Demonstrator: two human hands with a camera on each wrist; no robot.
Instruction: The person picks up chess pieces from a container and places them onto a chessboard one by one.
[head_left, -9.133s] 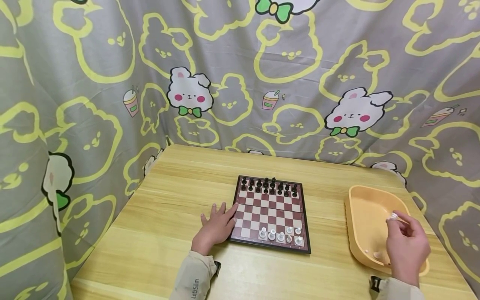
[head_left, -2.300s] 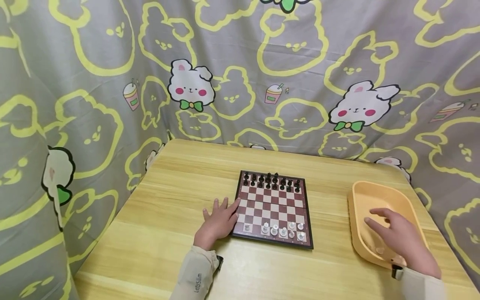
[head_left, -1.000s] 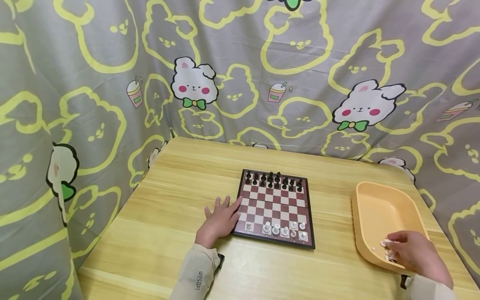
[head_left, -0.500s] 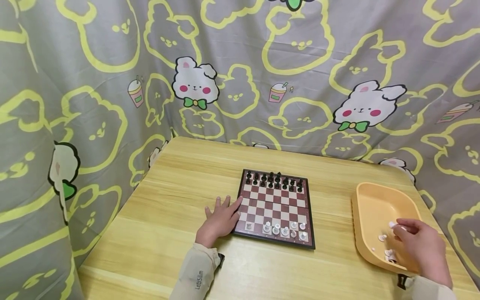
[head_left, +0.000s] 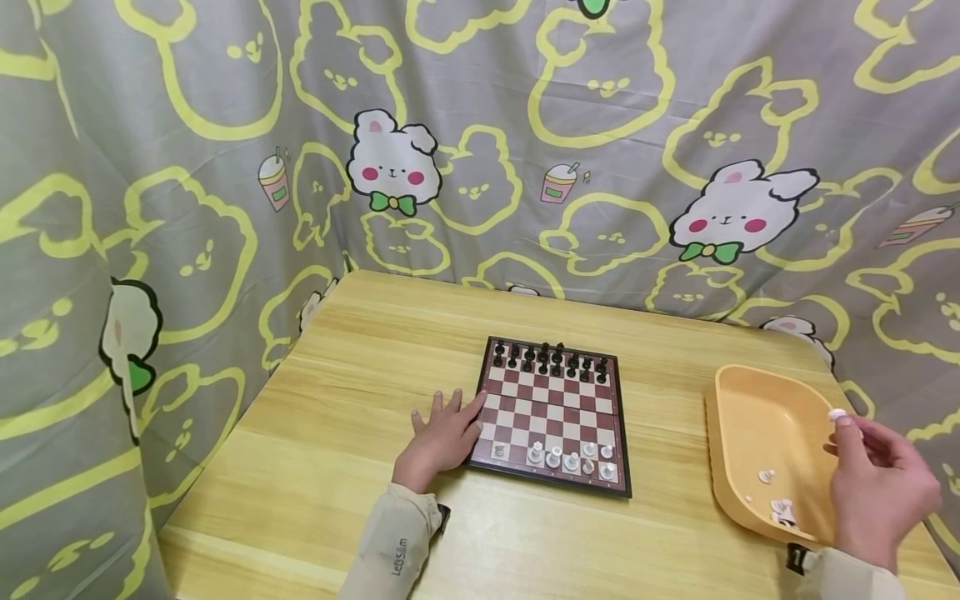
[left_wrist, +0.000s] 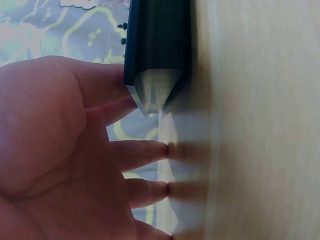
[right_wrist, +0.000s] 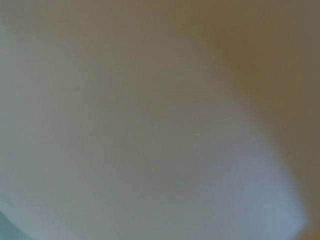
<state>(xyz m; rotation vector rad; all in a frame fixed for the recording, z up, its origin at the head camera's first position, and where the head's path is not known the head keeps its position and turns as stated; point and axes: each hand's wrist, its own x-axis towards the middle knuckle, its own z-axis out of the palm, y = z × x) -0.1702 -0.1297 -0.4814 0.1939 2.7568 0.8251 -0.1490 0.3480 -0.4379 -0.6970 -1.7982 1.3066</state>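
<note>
My right hand (head_left: 883,492) pinches a small white chess piece (head_left: 837,414) above the right rim of the orange tray (head_left: 716,475). In the tray lie several white chess pieces (head_left: 766,476). My left hand (head_left: 441,437) has its fingers spread on the table and touches the left edge of the chessboard (head_left: 542,407). In the left wrist view, the left hand (left_wrist: 50,145) has fingertips down on the wood beside the dark board edge (left_wrist: 155,45). Black chess pieces (head_left: 557,360) fill the board's two far rows; several white pieces (head_left: 553,457) stand near its front. The right wrist view is only blur.
The wooden table (head_left: 360,367) carries the board in the middle and the tray at the right. A grey patterned curtain (head_left: 465,92) hangs behind the table and at its sides.
A white piece has been added at the board's near left since the oldest frame. The right hand has since reached into the tray, pinched another white piece and raised it rightward. The left hand has stayed put.
</note>
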